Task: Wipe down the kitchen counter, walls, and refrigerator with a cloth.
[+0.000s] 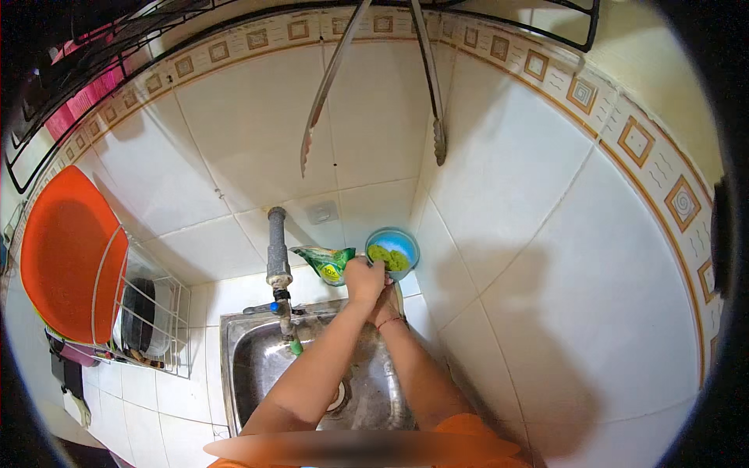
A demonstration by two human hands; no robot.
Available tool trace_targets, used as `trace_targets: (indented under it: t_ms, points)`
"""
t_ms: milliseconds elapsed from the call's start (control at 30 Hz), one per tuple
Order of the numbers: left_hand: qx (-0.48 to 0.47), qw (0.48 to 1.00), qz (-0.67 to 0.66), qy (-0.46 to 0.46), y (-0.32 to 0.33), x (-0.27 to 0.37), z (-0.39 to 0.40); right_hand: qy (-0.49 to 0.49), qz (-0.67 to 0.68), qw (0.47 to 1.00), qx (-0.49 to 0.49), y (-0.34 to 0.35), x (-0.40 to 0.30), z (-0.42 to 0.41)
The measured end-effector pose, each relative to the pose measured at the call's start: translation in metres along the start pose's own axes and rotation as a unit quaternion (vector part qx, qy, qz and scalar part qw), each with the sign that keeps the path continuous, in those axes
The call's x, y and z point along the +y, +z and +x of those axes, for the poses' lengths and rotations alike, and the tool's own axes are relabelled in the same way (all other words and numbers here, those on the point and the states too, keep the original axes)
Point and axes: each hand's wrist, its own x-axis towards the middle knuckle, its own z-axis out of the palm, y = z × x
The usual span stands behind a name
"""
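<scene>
At the back right corner of the sink stands a round blue bowl (413, 245) with a crumpled yellow-green scouring pad or sponge (388, 257) inside. My left hand (364, 281) is curled at the bowl's front left, its fingertips overlapping the bowl and close to the sponge. Just below, and partly covered by it, is my right hand (384, 303), with a thin red bracelet at the wrist. What either hand grips is hidden. A green refill pouch (329, 263) with printed writing leans behind my left hand, near the wall.
Beneath my forearms lies a stainless steel sink (257, 351). A grey pipe tap (277, 251) with a blue handle rises over its back edge. Metal tongs (436, 111) hang from a black wire rack (526, 26). Leftward, a white dish rack (175, 327) holds an orange basin (73, 257).
</scene>
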Motion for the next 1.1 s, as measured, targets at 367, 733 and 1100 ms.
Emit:
trace_targets:
  t_ms: [367, 733, 1100]
  points:
    - [0.078, 0.774, 0.512, 0.365, -0.081, 0.136, -0.039, 0.078, 0.13, 0.989, 0.001, -0.008, 0.01, 0.003]
    - [-0.182, 0.634, 0.721, 0.212, -0.114, 0.139, 0.011, 0.219, 0.205, 0.954, -0.027, -0.035, -0.029, 0.012]
    - [-0.111, 0.699, 0.653, 0.271, -0.134, 0.168, 0.018, 0.231, 0.118, 0.954, 0.149, -0.002, -0.078, 0.023]
